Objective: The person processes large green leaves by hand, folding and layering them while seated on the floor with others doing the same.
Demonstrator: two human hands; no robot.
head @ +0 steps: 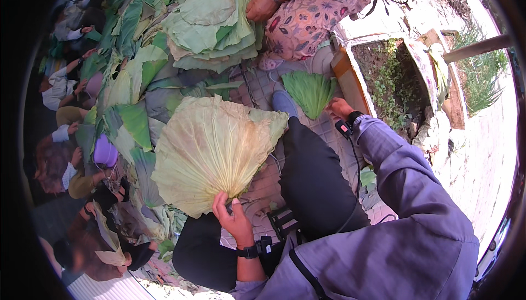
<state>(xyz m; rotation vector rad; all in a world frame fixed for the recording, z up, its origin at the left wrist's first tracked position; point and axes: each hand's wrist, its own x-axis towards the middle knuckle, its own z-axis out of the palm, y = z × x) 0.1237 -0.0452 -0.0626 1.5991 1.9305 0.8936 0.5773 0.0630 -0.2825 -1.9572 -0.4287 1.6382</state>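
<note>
My left hand (235,222) pinches the stem end of a large, pale yellow-green lotus leaf (209,152), thumb and fingers at its base. The leaf fans out above my lap with its veins showing and looks like several layers. My right hand (340,109) is low by the paved ground, fingers curled beside the edge of a bright green folded leaf (310,92). Whether those fingers grip the green leaf cannot be made out. That leaf lies near my blue-grey shoe (284,103).
Opposite me, a person's hands (263,5) rest on a stack of pale leaves (213,25). A long heap of leaves (131,82) runs along the left, with other people beyond it. At right stands a foam box (353,78) of soil and plants. A purple container (105,151) is among the people.
</note>
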